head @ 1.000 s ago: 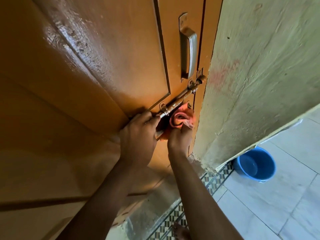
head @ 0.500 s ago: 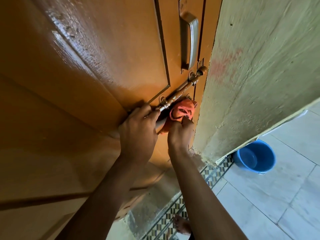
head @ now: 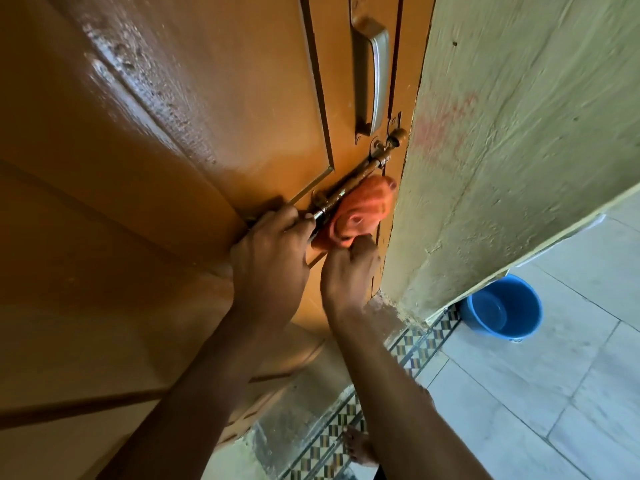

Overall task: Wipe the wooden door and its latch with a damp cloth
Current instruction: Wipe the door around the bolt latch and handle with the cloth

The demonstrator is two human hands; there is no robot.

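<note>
The orange-brown wooden door (head: pixel 180 140) fills the left of the view, its panel glossy and wet-looking. A metal sliding latch (head: pixel 360 174) runs diagonally near the door's right edge, below a metal pull handle (head: pixel 375 74). My left hand (head: pixel 273 258) grips the lower end of the latch bolt. My right hand (head: pixel 349 275) holds a bunched orange cloth (head: pixel 363 209) pressed against the door just under the latch bar, beside the door edge.
A rough pale-green wall (head: pixel 519 140) stands right of the door. A blue bucket (head: pixel 502 310) with water sits on the light floor tiles (head: pixel 540 403) by the wall's base. A patterned tile strip (head: pixel 408 351) runs along the threshold, and a bare foot (head: pixel 360 448) shows below.
The cloth in my right hand has moved up along the latch bar toward the door edge. My left hand keeps its hold on the bolt's end.
</note>
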